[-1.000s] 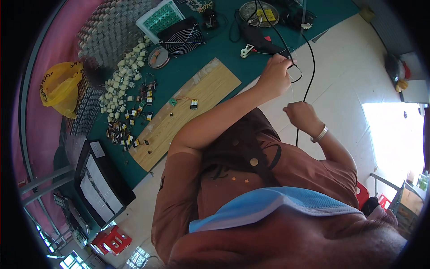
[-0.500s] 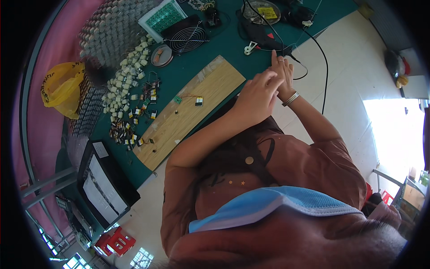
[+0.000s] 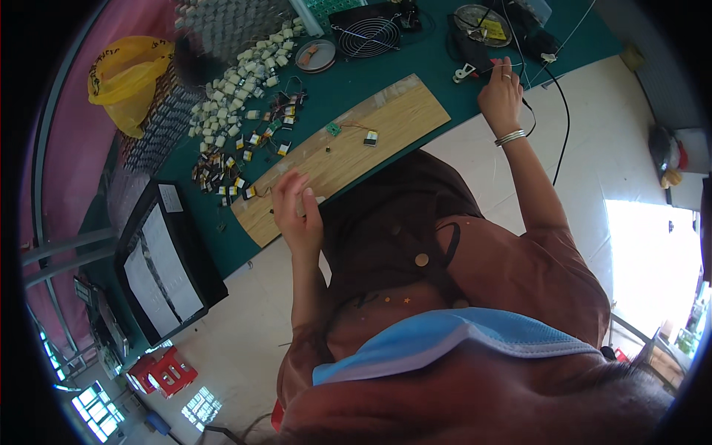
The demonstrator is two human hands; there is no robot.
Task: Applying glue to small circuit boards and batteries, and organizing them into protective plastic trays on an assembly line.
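Observation:
My left hand [image 3: 297,211] is open, its fingers apart, over the near left end of a long wooden board [image 3: 400,104]. Nothing shows in it. A small green circuit board [image 3: 334,129] lies on the wood, wired to a small silver and yellow battery cell [image 3: 371,138]. At the upper right my right hand [image 3: 501,100] reaches out with its fingers extended. Its fingertips are at the red part of a black tool [image 3: 469,52] resembling a glue gun. The underside of those fingers is hidden.
Left of the board lie a pile of small pale blocks [image 3: 237,96] and several wired battery cells [image 3: 215,174]. A round dish [image 3: 316,67], a fan grille [image 3: 368,37], a yellow bag [image 3: 137,78] and a black bin [image 3: 163,259] surround them. A black cable [image 3: 567,126] hangs at right.
My left hand has swung away from beside the right hand, down and left to the board's near end. My right hand has shifted to the black tool's red part. The view has turned slightly.

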